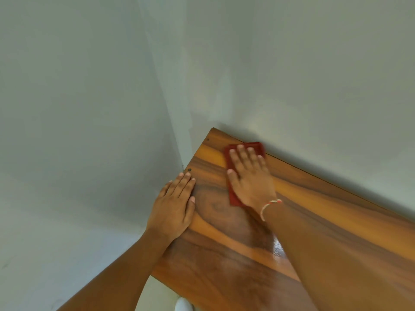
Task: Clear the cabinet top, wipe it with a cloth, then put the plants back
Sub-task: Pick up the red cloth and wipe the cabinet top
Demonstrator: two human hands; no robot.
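While flat on cloth [233, 173], right hand [249, 176] splayed, cabinet top [325, 221]

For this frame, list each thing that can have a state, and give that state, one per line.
Glossy brown wooden cabinet top: bare of plants, shiny patch near the right forearm.
Red folded cloth: lying flat near the back wall, pressed under the right hand.
Right hand: palm down, fingers spread on the cloth.
Left hand: flat on the cabinet's left edge, holding nothing.
Red and white thread bracelet: around the right wrist.
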